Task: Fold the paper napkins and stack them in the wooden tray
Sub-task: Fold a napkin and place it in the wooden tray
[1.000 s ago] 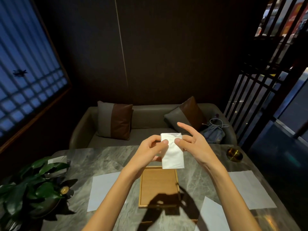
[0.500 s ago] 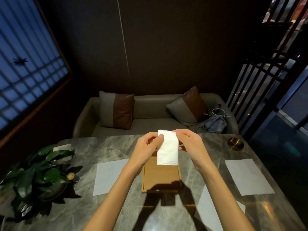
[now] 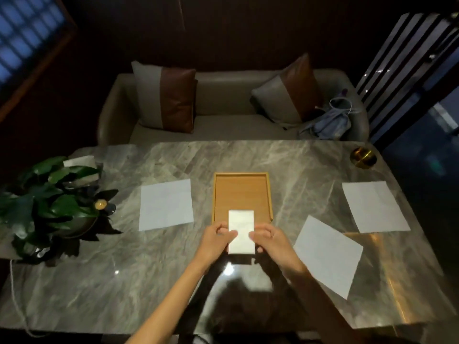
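Observation:
I hold a folded white napkin (image 3: 241, 231) flat between both hands, its far end over the near edge of the wooden tray (image 3: 241, 192). My left hand (image 3: 215, 240) pinches its left side and my right hand (image 3: 269, 240) pinches its right side. The tray stands at the middle of the marble table (image 3: 124, 281) and its floor is bare. Three unfolded white napkins lie flat on the table: one left of the tray (image 3: 166, 204), one near right (image 3: 327, 254), one far right (image 3: 374, 206).
A potted plant (image 3: 47, 207) stands at the table's left edge with a cord trailing beside it. A small brass dish (image 3: 363, 157) sits at the far right corner. Behind the table is a sofa (image 3: 231, 100) with two cushions and a blue bag.
My hands have come down from chest height with the folded napkin, now low over the tray's near edge. The camera has tilted downward toward the table.

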### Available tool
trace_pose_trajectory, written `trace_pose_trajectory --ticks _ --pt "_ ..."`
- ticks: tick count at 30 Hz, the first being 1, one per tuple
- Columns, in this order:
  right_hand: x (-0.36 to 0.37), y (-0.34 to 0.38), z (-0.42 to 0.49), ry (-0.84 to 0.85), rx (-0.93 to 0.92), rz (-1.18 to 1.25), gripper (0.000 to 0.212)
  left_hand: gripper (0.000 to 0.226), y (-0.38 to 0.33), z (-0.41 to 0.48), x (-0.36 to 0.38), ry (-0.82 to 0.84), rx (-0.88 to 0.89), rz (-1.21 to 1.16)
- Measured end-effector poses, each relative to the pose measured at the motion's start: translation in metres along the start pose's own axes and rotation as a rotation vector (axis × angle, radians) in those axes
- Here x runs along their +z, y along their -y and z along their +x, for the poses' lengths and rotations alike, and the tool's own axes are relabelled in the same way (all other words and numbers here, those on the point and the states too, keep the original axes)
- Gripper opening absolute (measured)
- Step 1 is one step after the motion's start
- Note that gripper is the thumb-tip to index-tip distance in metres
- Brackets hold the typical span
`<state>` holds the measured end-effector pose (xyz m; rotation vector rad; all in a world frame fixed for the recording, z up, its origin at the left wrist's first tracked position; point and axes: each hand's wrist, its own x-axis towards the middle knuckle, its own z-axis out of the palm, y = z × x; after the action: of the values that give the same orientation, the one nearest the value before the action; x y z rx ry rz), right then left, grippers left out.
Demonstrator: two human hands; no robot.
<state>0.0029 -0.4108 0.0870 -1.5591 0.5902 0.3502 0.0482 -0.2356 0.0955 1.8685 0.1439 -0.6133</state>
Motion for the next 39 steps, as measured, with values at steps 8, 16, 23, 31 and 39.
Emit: trace_pose_trajectory --ticks 8,16,23,31,39 --pt "0.033 -0.119 0.072 -0.149 0.204 -0.287 0.021 0.037 0.126 0.058 0.039 -0.017 -0.199 0.177" --pt "0.059 -0.128 0.078 -0.205 0.239 -0.338 0.039 0.034 0.136 0.073 0.051 -0.005 -0.262 0.249" --pt "0.064 -0.133 0.067 -0.231 0.275 -0.422 0.042 0.035 0.144 0.067 0.043 0.051 -0.349 0.231" --pt "0.118 -0.085 0.080 -0.406 -0.035 -0.586 0.026 0.019 0.151 0.074 -0.037 -0.204 -0.302 0.247" --pt "0.245 -0.015 0.198 -0.266 0.050 -0.603 0.028 0.039 0.157 0.150 -0.193 -0.579 -0.360 0.331"
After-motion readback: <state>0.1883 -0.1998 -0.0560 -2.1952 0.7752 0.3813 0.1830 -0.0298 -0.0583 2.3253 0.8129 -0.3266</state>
